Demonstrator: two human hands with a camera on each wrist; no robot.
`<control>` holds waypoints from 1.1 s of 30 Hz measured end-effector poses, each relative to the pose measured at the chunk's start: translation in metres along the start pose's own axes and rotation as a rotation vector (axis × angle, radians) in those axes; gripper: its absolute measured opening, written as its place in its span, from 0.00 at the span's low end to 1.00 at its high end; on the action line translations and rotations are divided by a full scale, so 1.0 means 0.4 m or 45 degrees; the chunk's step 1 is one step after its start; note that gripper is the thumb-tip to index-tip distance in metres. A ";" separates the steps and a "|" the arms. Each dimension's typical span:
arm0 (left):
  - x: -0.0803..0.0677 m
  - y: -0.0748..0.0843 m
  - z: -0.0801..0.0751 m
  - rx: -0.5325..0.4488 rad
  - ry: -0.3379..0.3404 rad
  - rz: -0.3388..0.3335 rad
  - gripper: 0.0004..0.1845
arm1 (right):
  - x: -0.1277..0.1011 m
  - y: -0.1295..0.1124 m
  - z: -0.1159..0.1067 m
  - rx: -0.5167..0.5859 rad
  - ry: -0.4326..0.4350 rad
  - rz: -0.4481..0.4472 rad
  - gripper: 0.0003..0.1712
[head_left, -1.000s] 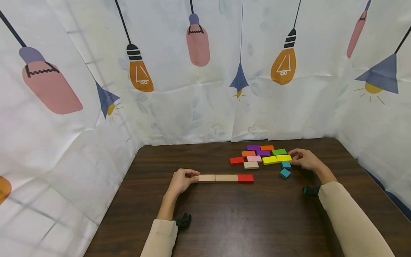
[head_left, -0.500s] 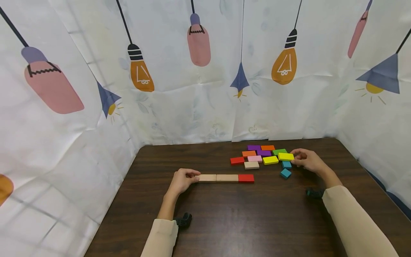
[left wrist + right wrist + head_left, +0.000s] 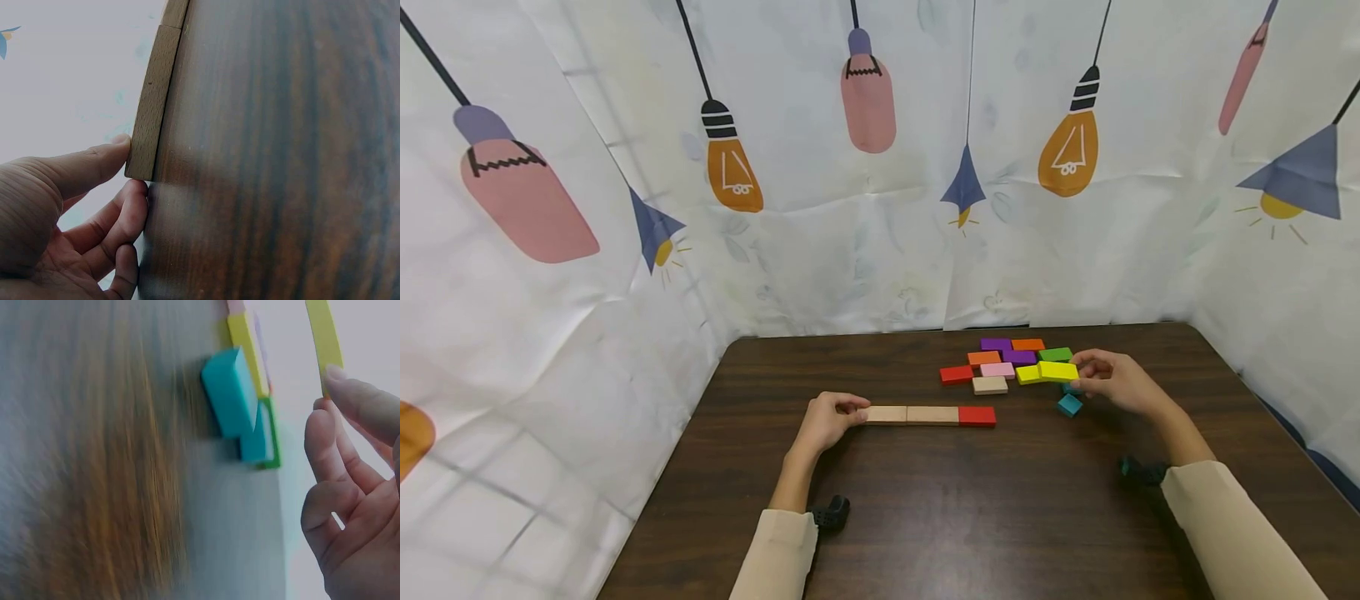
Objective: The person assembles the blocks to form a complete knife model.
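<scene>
On the dark table [image 3: 970, 508] lies a row of two plain wooden blocks [image 3: 910, 414] and a red block [image 3: 977, 416]. My left hand [image 3: 857, 410] pinches the row's left end; in the left wrist view the thumb and a curled finger of that hand [image 3: 134, 169] touch the end of the wooden block [image 3: 153, 106]. My right hand [image 3: 1078, 375] pinches a yellow block [image 3: 1058, 372] by its end, lifted just above the pile. In the right wrist view that yellow block [image 3: 324, 337] sits at the fingertips [image 3: 340, 378], with teal blocks [image 3: 231, 394] below.
A pile of coloured blocks [image 3: 1007, 360] lies at the back right: purple, orange, green, pink, red, wooden, and a second yellow block [image 3: 1028, 374]. A teal block [image 3: 1069, 406] lies loose near the right hand. Printed curtains [image 3: 865, 250] wall in the table's back and sides.
My right hand has lifted the yellow block off the pile and drawn it slightly left and nearer. The left hand and the row have stayed still.
</scene>
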State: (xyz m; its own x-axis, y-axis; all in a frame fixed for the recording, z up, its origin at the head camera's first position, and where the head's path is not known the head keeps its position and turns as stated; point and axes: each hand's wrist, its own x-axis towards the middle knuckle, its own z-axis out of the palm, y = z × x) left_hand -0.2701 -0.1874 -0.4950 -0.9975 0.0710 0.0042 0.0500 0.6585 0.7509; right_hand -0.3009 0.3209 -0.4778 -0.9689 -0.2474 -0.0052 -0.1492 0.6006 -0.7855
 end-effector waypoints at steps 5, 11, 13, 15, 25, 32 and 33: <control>0.000 0.003 0.000 0.008 0.003 0.010 0.07 | -0.031 -0.032 0.033 0.067 -0.060 -0.035 0.24; 0.000 0.004 -0.001 0.007 0.002 0.013 0.07 | -0.054 -0.044 0.072 0.127 -0.156 0.007 0.26; 0.000 0.004 -0.001 0.010 0.000 0.005 0.07 | -0.058 -0.045 0.083 0.125 -0.175 0.000 0.25; 0.000 0.004 -0.001 0.011 -0.002 -0.006 0.07 | -0.059 -0.045 0.092 0.118 -0.191 -0.019 0.24; 0.000 0.004 -0.001 0.007 -0.001 0.005 0.07 | -0.055 -0.057 0.122 0.063 -0.292 -0.014 0.22; 0.000 0.001 0.000 0.006 0.000 0.017 0.07 | -0.041 -0.054 0.128 0.022 -0.300 -0.023 0.21; 0.000 0.000 0.000 0.005 0.000 0.014 0.07 | -0.039 -0.055 0.129 0.017 -0.297 -0.030 0.21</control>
State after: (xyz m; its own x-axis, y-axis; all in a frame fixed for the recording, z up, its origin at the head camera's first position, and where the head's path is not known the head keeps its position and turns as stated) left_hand -0.2701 -0.1872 -0.4950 -0.9968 0.0786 0.0125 0.0615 0.6604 0.7484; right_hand -0.2721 0.2724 -0.4925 -0.8930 -0.4313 -0.1286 -0.1670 0.5828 -0.7952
